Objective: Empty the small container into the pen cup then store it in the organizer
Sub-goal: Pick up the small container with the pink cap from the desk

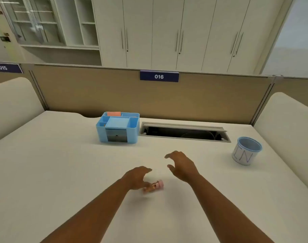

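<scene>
Both bare forearms reach out over the white desk point(62, 163). The left hand point(135, 178) hangs palm down just above a small container point(154, 185), a blurred little tube with a pink cap that lies on its side on the desk, cap pointing right. The fingers curl over its left end and seem to touch it, but the blur hides whether they have closed, so I cannot tell the state of that grip. The right hand point(182, 166) hovers just to the right and farther out, palm down, its grip apart and holding nothing, fingers spread and bent with the thumb pointing left.

The pen cup point(246, 151) stands well apart at the right side of the desk, pale blue inside, with white paper around its wall marked in large pen strokes. The blue organizer point(118, 128) sits at the far edge against the tan partition point(211, 100), with several open compartments on top, a pink pad point(114, 114) in the rear one and a grey drawer front below. Just right of it lies an open cable slot point(184, 133) in the desk. A blue tag point(159, 76) reading 016 is fixed on the partition.
</scene>
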`<action>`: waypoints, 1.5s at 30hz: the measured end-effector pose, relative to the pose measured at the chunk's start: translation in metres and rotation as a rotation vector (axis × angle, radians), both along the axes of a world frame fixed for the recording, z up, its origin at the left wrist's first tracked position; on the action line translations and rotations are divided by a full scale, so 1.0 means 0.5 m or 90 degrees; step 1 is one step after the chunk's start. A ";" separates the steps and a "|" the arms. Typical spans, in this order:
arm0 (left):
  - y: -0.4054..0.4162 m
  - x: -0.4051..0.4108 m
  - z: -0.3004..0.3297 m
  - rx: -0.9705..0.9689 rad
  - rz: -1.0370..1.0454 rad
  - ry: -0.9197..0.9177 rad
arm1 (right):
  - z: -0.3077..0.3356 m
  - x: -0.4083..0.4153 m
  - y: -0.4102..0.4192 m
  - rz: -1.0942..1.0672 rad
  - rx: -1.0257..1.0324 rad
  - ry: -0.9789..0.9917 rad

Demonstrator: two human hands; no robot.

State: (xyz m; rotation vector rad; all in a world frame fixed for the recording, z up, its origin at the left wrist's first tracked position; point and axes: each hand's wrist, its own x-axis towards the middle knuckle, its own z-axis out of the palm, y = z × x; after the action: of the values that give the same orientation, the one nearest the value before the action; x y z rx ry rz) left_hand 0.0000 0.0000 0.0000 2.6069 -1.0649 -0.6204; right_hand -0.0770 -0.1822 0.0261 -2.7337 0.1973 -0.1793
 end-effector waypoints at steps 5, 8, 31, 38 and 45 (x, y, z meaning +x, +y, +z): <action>-0.008 -0.028 -0.051 -0.004 0.020 0.001 | -0.066 -0.013 0.017 0.024 0.073 0.175; -0.017 -0.036 -0.065 -0.070 0.061 -0.034 | -0.092 -0.015 0.030 0.023 0.118 0.171; -0.059 -0.045 -0.068 -0.337 0.068 -0.010 | -0.086 0.016 0.065 -0.085 0.414 -0.009; -0.066 -0.034 -0.065 -0.312 0.075 -0.134 | -0.082 0.019 0.059 -0.090 0.404 -0.031; -0.063 -0.029 -0.069 -0.307 0.068 -0.159 | -0.082 0.019 0.051 -0.067 0.428 -0.022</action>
State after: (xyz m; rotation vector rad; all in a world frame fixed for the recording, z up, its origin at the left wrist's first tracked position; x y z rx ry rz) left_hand -0.0146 -0.0315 -0.0347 2.3256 -0.9849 -0.0021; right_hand -0.0676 -0.1565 -0.0147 -2.0532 0.3246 -0.1539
